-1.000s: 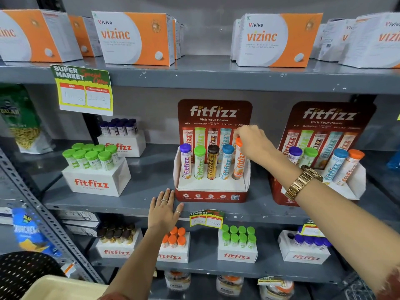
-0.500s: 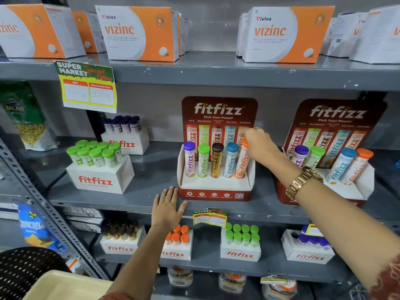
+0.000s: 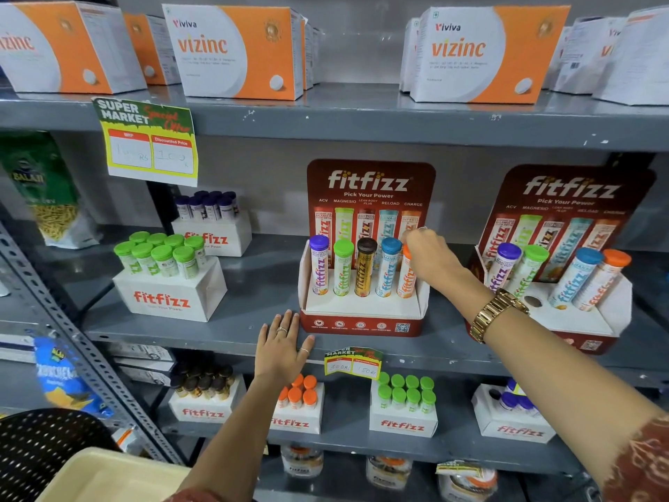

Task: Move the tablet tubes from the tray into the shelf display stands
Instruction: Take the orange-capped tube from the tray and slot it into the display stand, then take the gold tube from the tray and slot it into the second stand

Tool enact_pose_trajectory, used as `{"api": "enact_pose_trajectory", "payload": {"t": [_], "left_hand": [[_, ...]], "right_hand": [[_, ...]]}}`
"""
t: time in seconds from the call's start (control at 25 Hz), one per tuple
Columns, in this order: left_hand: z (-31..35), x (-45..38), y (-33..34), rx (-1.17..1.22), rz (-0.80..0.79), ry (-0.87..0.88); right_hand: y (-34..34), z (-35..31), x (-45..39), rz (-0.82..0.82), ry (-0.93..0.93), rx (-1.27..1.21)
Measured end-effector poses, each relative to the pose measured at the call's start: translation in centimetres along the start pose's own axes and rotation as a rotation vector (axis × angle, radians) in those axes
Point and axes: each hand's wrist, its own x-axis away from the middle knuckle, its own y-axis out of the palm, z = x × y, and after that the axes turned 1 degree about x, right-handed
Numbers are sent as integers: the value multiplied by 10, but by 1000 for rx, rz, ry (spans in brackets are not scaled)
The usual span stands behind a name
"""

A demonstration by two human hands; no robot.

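Observation:
The middle red fitfizz display stand (image 3: 362, 322) holds a row of upright tubes with purple, green, brown and blue caps. At its right end stands an orange-capped tube (image 3: 404, 280). My right hand (image 3: 429, 253) is closed on the top of that tube, fingers over its cap. My left hand (image 3: 282, 347) lies flat on the shelf edge just left of the stand, fingers spread, holding nothing. The right display stand (image 3: 593, 324) has purple, green, blue and orange tubes and one empty hole (image 3: 533, 301) in the middle. The cream tray (image 3: 108, 476) is at the bottom left; its inside is hidden.
White fitfizz boxes with green-capped tubes (image 3: 170, 280) and purple-capped tubes (image 3: 211, 226) stand to the left. The shelf below carries several more fitfizz boxes. Vizinc cartons (image 3: 239, 52) fill the top shelf. A black perforated basket (image 3: 40, 447) sits beside the tray.
The orange-capped tube has gone from leaning to nearly upright in the stand's right-end slot, with my right hand still on its cap. My left hand has stayed on the shelf edge.

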Motion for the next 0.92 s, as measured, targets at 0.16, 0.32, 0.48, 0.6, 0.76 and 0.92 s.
{"api": "enact_pose_trajectory", "payload": {"t": [0.16,0.32,0.48,0.6,0.76,0.92], "left_hand": [[0,-3,-2,-9,-38,9],[-12,18,-10,26,57,-21],[-42,67,-23,74,198,-69],[-82,117,-28,64,187,-184],[-143,204,-12,33,110,-414],[-195,289,13,26,28,-666]], "right_hand": [[-1,-1,-1,17,12,1],[-1,-31,4,169,-115,-31],[17,-92,17,217,-300,-110],[52,-150,29,152,-493,-173],[111,-231,58,3,-688,-211],[167,-302,90,-142,-833,-199]]}}
